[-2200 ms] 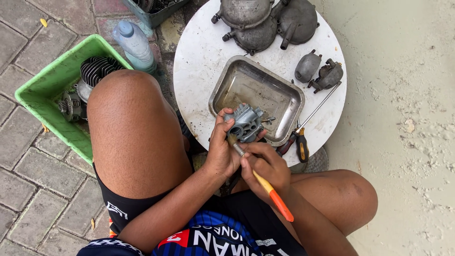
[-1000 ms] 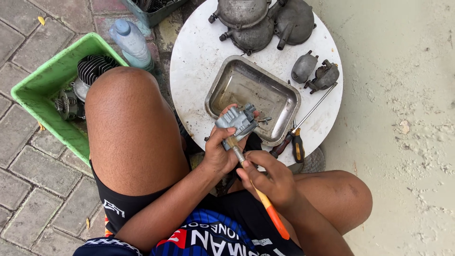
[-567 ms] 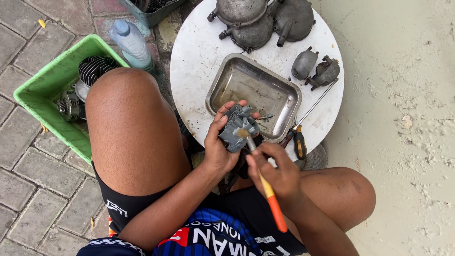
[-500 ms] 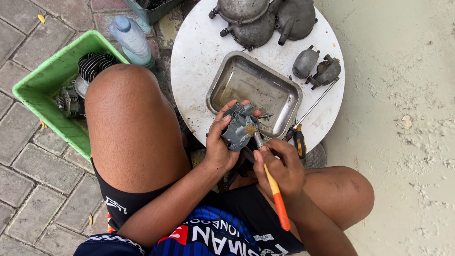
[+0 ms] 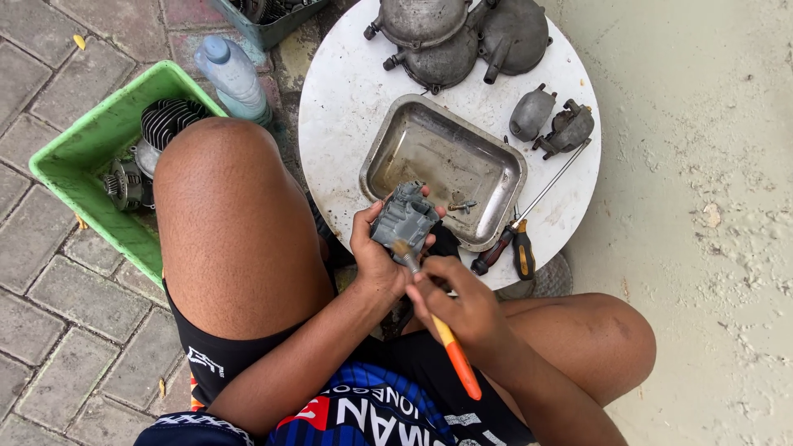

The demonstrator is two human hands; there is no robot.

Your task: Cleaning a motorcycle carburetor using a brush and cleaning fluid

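My left hand (image 5: 376, 256) grips a grey metal carburettor body (image 5: 404, 219) just over the near edge of a shallow steel tray (image 5: 388, 157). My right hand (image 5: 462, 306) holds a small paintbrush with an orange handle (image 5: 456, 359); its bristles touch the lower side of the carburettor. A few small screws (image 5: 462, 204) lie in the tray beside the part.
The tray sits on a round white table (image 5: 339, 107) with several grey engine covers (image 5: 462, 33), two smaller carburettor pieces (image 5: 552, 122) and a long screwdriver (image 5: 529, 211). A green crate (image 5: 78, 157) with engine parts and a plastic bottle (image 5: 231, 74) stand at left by my knee.
The brush has shifted along the carburettor, from its upper face to its lower side, as my right hand drew back toward me. My left hand turned the part slightly.
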